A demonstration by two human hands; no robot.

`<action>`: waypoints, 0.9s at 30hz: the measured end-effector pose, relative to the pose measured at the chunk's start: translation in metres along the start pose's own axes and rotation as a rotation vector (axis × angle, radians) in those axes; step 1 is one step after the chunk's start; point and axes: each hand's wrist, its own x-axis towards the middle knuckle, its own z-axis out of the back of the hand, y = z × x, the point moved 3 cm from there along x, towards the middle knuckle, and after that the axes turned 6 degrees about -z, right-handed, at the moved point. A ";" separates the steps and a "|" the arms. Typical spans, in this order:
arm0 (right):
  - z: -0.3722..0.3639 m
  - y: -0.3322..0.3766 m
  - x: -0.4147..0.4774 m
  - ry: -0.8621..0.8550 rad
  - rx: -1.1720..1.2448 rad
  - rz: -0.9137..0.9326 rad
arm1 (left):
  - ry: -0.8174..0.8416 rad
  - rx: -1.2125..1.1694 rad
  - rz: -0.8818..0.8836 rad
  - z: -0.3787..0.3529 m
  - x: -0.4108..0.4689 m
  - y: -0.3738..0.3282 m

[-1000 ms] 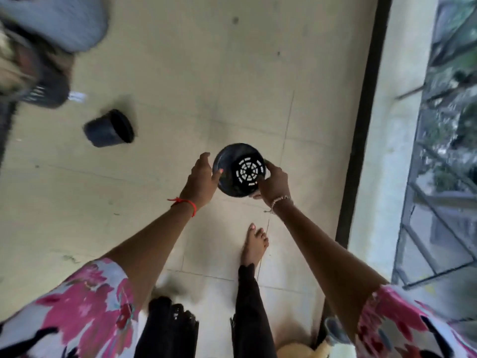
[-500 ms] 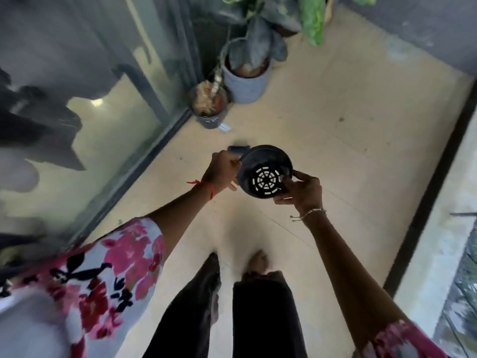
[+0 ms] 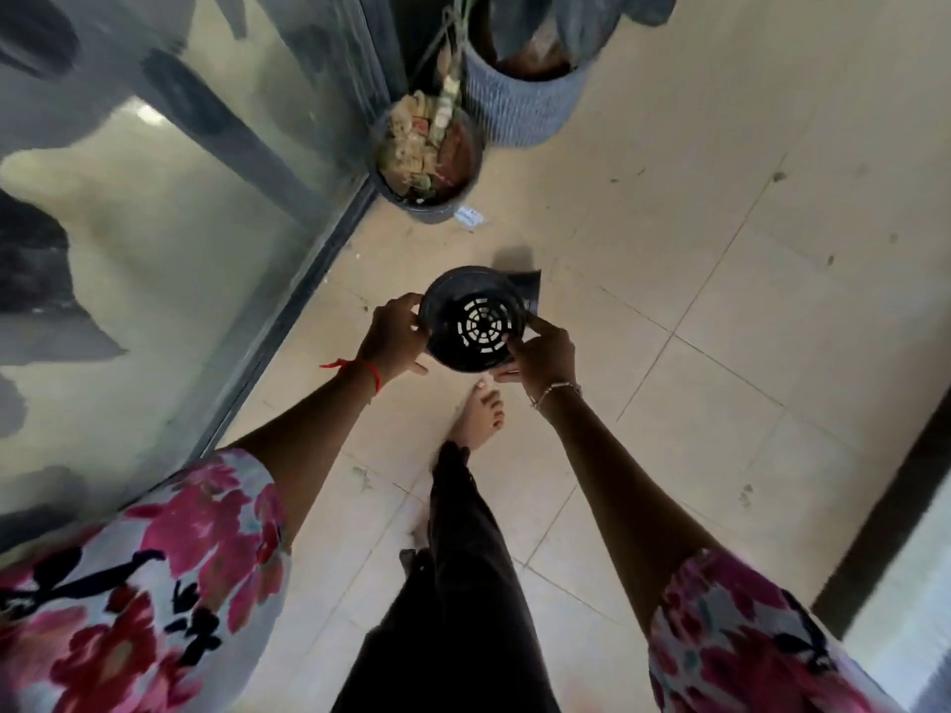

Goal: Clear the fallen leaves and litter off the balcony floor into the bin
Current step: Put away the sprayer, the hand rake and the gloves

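Underfoot, beige floor tiles (image 3: 720,239) run beside a glass door (image 3: 154,239).

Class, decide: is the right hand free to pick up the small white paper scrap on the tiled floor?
Probably not yet: right hand and left hand both grip the black slotted plastic pot. Nothing covers the white paper scrap.

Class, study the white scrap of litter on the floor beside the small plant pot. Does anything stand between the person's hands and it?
Yes. Both the left hand and right hand grip an empty black pot, so neither is free, and another dark pot lies on the floor between them and the scrap.
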 end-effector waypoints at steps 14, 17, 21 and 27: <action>-0.050 0.073 0.218 -0.144 0.601 -0.275 | 0.112 0.168 -0.032 -0.009 0.225 0.030; -0.060 0.075 0.277 -0.256 0.728 -0.299 | 0.215 0.229 -0.072 -0.023 0.269 0.045; -0.081 0.077 0.331 -0.260 0.736 -0.334 | 0.318 0.315 -0.138 -0.036 0.308 0.063; -0.106 0.074 0.360 -0.132 0.775 -0.415 | 0.387 0.361 -0.181 -0.036 0.336 0.079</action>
